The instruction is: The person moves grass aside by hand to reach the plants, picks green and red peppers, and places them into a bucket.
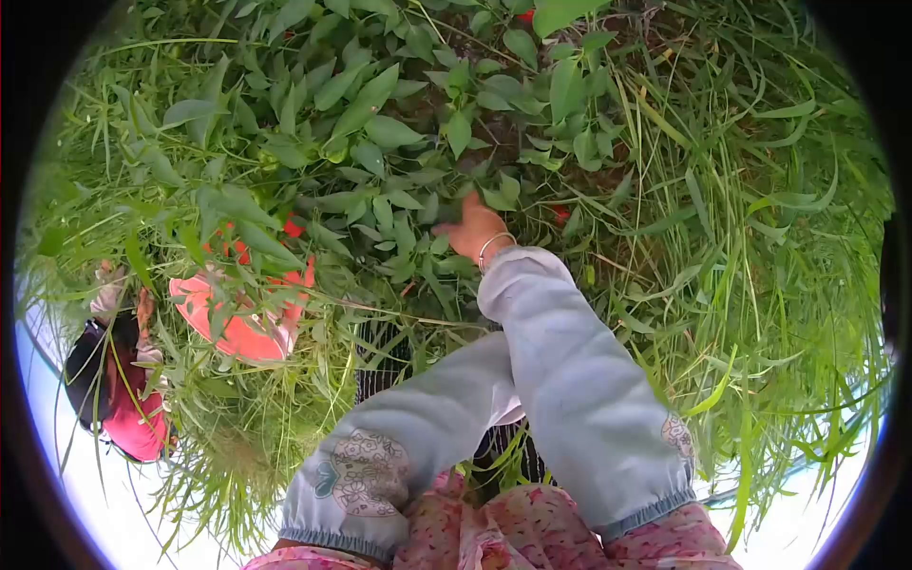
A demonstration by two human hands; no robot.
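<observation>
My right hand (pixel 475 231), with a bangle (pixel 492 249) at the wrist, reaches in among the leaves of a pepper plant (pixel 399 204). Thumb and forefinger look spread apart; leaves cover the other fingers, and nothing shows in the grasp. To the right of this hand, a red pepper (pixel 561 216) shows through the foliage. My left arm in its pale sleeve (pixel 418 399) passes beneath the right forearm, which hides my left hand.
A pink-red tub (pixel 228 318) with red peppers stands left among the grass. Beyond it, another person in a pink garment (pixel 138 418) is partly visible. Tall grass (pixel 760 256) crowds the right side. Dark striped cloth (pixel 382 356) shows below the plant.
</observation>
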